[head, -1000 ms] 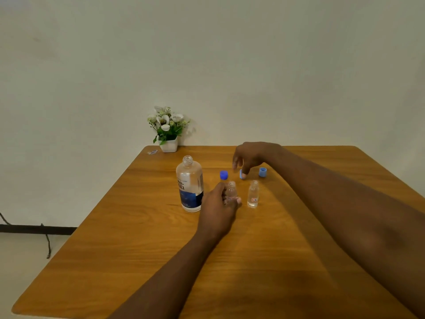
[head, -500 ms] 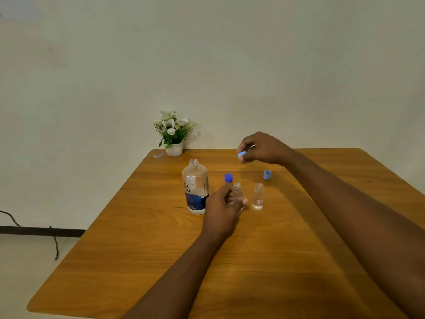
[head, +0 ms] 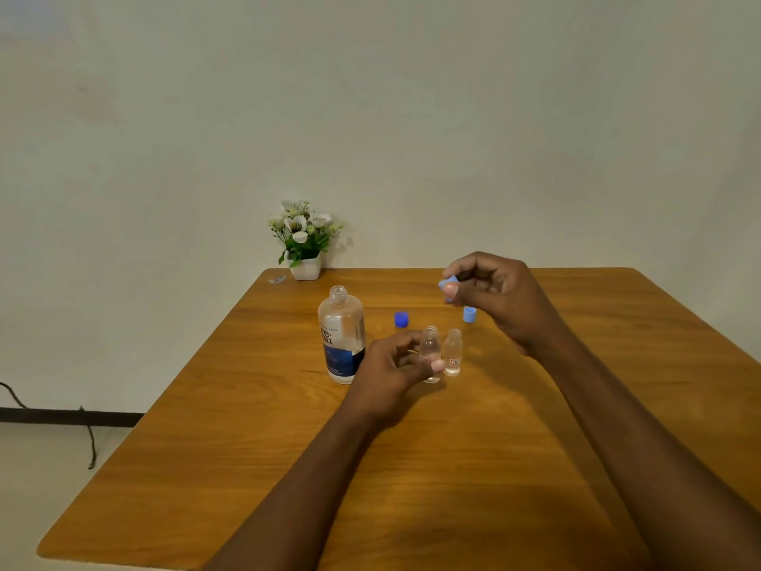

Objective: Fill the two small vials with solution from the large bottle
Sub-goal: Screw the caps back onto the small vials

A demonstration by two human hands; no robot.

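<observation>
The large clear bottle (head: pixel 341 335) with a blue label stands uncapped on the wooden table (head: pixel 412 467). Just right of it my left hand (head: pixel 391 370) grips a small clear vial (head: pixel 430 350) that rests upright on the table. A second small vial (head: pixel 453 353) with a red mark stands open right beside it. My right hand (head: pixel 494 298) hovers above and behind the vials, pinching a light blue vial cap (head: pixel 448 283) between thumb and fingers.
A dark blue cap (head: pixel 401 319) lies behind the vials, and another light blue cap (head: pixel 469 314) sits under my right hand. A white pot of flowers (head: pixel 304 245) stands at the table's far left corner, with a small scrap (head: pixel 276 279) beside it.
My right hand picked the light blue cap up off the table and raised it above the vials. My left hand kept its grip on the vial.
</observation>
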